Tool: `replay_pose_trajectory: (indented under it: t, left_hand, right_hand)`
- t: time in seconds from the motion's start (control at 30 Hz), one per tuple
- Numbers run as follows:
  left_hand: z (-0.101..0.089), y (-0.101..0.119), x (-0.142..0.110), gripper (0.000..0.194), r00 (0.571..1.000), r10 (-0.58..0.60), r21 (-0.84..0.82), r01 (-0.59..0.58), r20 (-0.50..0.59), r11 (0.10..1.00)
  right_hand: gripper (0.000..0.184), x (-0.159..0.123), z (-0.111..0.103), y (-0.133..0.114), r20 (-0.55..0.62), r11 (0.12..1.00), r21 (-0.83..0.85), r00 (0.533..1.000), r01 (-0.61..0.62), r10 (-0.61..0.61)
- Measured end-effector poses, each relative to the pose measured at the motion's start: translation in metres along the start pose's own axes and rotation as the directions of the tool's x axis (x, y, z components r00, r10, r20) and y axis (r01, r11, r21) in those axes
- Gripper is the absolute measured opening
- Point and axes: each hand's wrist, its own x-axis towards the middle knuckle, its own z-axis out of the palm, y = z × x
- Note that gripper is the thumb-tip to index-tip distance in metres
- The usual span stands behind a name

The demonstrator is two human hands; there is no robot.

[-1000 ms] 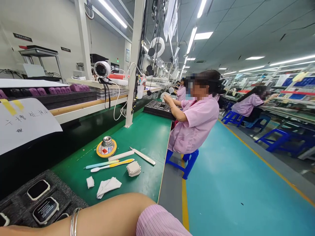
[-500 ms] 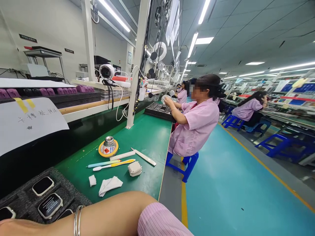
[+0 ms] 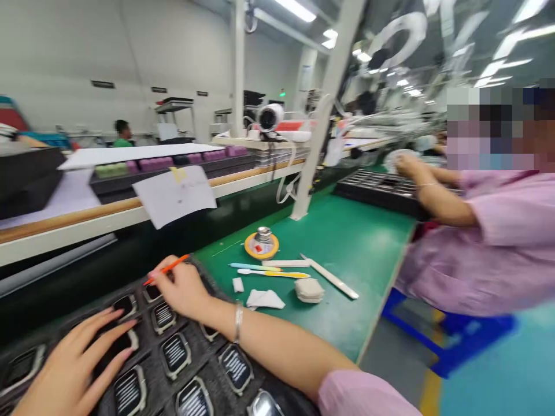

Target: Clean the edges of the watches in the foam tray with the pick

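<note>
A dark foam tray (image 3: 143, 378) at the lower left holds several rectangular watch bodies (image 3: 176, 352) with striped screens. My left hand (image 3: 73, 370) lies flat on the tray with its fingers stretched over one watch body. My right hand (image 3: 184, 286), a bracelet on its wrist, rests on the tray's far side and pinches a thin orange stick (image 3: 167, 268) that points left over the tray.
On the green mat (image 3: 347, 242) lie a small metal dispenser on a yellow base (image 3: 261, 244), several stick tools (image 3: 277, 271), folded white wipes (image 3: 264, 299) and a stack of pads (image 3: 309, 290). A co-worker in pink (image 3: 489, 242) sits close on the right. A white post (image 3: 321, 133) and a raised shelf (image 3: 130, 202) stand behind.
The view has swung left and down. Both my hands, out of view before, now show on the watch tray, and the co-worker has moved to the right edge.
</note>
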Motion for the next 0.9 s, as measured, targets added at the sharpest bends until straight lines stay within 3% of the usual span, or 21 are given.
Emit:
replay_pose_trajectory:
  t: [0.1,0.23,0.4,0.63,0.9]
  left_hand:
    - [-0.015,0.015,0.004,0.035,0.985,-0.058,0.039,0.053,0.162,0.998]
    - [-0.013,0.039,0.03,0.029,0.944,-0.067,-0.065,0.093,0.323,0.994]
    - [-0.001,0.053,0.042,0.033,0.938,-0.087,-0.075,0.119,0.335,0.99]
    - [0.001,0.047,0.035,0.027,0.953,-0.114,-0.15,0.16,0.279,0.976]
    - [0.005,0.041,0.03,0.018,0.966,-0.096,-0.258,0.159,0.24,0.953]
  right_hand:
    - [0.016,-0.001,0.007,0.007,0.003,0.995,0.099,1.0,0.021,-0.022]
    - [0.025,-0.006,0.009,0.01,0.059,0.981,0.184,0.996,0.053,-0.064]
    - [0.024,-0.006,0.008,0.013,0.055,0.975,0.219,0.997,0.04,-0.053]
    - [0.029,-0.005,0.002,0.022,0.03,0.975,0.221,0.999,0.009,-0.016]
    - [0.03,-0.028,-0.004,0.011,0.15,0.988,0.148,0.987,0.037,-0.06]
